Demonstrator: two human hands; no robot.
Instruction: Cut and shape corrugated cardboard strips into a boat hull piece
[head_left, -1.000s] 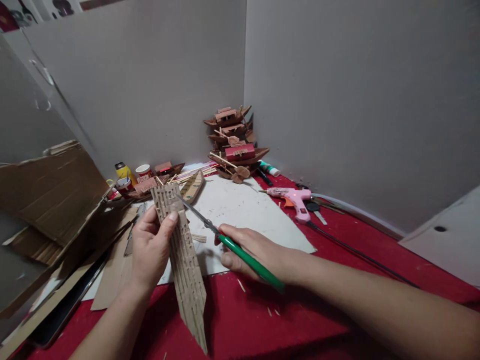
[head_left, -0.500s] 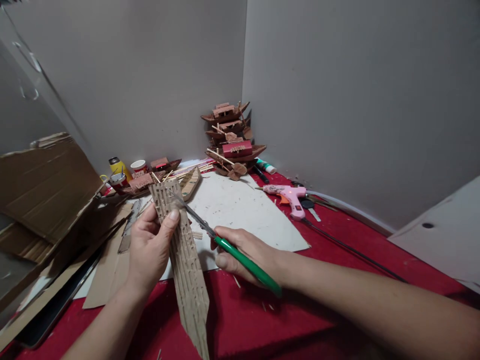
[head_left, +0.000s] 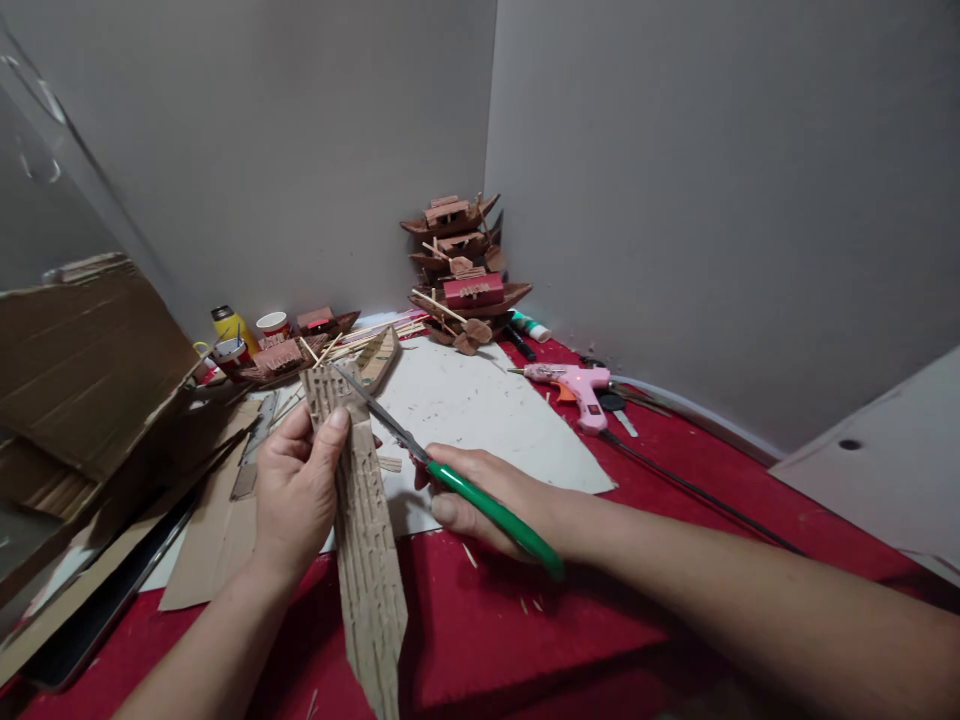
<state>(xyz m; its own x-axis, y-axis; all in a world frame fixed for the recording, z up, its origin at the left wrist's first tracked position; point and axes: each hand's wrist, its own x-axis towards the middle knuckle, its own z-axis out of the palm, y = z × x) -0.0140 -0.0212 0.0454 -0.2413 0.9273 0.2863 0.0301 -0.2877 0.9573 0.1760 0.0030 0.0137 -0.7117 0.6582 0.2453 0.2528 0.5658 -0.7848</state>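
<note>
My left hand [head_left: 300, 490] is closed on a long strip of corrugated cardboard [head_left: 367, 560], thumb on its ridged face near the upper end. The strip slants down toward me and narrows to a point at the bottom. In my right hand [head_left: 487, 495] is a pair of scissors [head_left: 495, 515] with green handles. Its dark blades lie across the strip's upper right edge, just above my left thumb. Behind the strip's top, an unpainted cardboard boat [head_left: 381, 358] rests on a white sheet [head_left: 480, 410].
Several brown model boats [head_left: 469, 290] are stacked by the wall corner. A pink glue gun [head_left: 574, 385] with a cord lies right, beside a key [head_left: 626, 422]. Paper cups [head_left: 274, 325], a yellow bottle [head_left: 231, 325] and a big cardboard piece [head_left: 90, 370] stand left, on red cloth [head_left: 525, 640].
The scissor blades have shifted slightly along the strip's upper edge and look sharper now. The view has moved a little, and both hands keep their holds.
</note>
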